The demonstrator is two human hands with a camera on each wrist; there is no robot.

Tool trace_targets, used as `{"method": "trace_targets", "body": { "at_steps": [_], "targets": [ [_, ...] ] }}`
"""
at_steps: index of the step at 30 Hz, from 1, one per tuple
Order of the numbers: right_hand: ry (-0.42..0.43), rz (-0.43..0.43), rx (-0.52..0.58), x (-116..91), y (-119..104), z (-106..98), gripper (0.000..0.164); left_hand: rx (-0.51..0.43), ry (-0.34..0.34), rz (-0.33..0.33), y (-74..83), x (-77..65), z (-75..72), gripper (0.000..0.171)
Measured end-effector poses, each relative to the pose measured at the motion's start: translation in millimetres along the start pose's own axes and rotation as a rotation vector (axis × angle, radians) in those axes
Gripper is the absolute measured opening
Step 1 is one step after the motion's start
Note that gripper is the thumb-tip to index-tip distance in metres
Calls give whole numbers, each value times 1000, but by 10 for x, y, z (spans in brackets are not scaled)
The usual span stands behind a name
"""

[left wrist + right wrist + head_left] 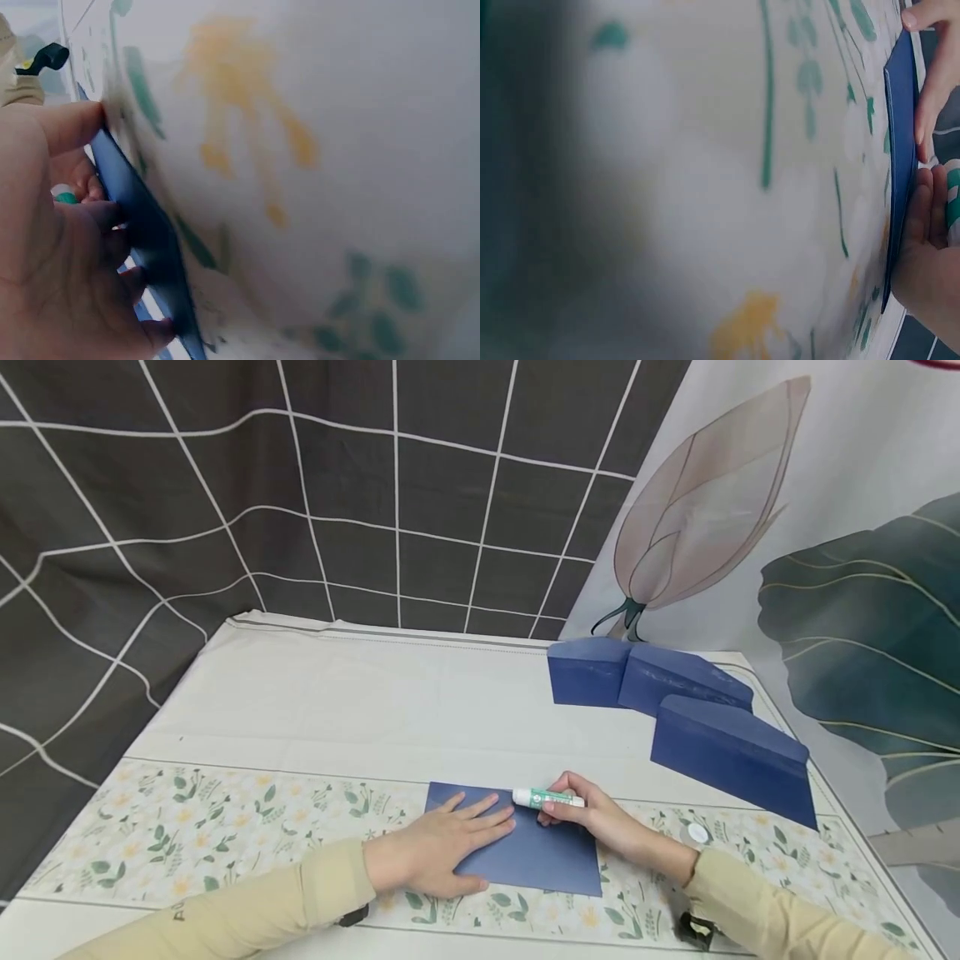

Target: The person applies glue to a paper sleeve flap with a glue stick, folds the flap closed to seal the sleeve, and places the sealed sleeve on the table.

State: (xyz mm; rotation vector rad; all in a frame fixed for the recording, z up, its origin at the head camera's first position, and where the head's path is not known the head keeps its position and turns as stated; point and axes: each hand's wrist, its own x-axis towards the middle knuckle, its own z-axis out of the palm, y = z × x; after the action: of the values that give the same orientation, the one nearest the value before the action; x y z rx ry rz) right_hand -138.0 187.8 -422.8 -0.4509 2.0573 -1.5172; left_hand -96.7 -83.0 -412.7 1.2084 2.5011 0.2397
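Note:
A dark blue rectangle of folded paper (536,860) lies on the floral band of the table cover. On its left part rests my left hand (450,843), palm down with fingers spread; the left wrist view shows its thumb and fingertips (161,330) against the paper. My right hand (592,814) holds a green-and-white glue stick (546,799) between thumb and fingers over the paper's far right part. The glue stick lies nearly level, its white end toward the left fingertips. In the right wrist view, the blue paper (904,112) appears edge-on beside both hands.
Three blue envelopes with raised flaps, the nearest one (731,760) largest in view, overlap at the back right. A small round white thing (698,833) sits near the right wrist. Dark grid-patterned cloth (337,485) hangs behind the table, with a leaf-printed curtain (862,635) at right.

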Motion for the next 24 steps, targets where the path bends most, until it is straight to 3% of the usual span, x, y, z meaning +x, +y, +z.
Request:
{"method": "trace_targets", "body": {
  "at_steps": [6, 13, 17, 24],
  "targets": [
    [5, -10, 27, -10, 16, -95, 25, -68, -39, 46, -129, -82, -7, 76],
    [9, -10, 45, -58, 50, -162, 21, -195, -17, 23, -269, -230, -51, 79],
    [11, -6, 46, -59, 53, -156, 23, -176, 19, 16, -269, -253, -61, 77],
    [15, -44, 120, -109, 65, -167, 12, -51, 61, -36, -270, -314, -37, 77]
  ]
}}
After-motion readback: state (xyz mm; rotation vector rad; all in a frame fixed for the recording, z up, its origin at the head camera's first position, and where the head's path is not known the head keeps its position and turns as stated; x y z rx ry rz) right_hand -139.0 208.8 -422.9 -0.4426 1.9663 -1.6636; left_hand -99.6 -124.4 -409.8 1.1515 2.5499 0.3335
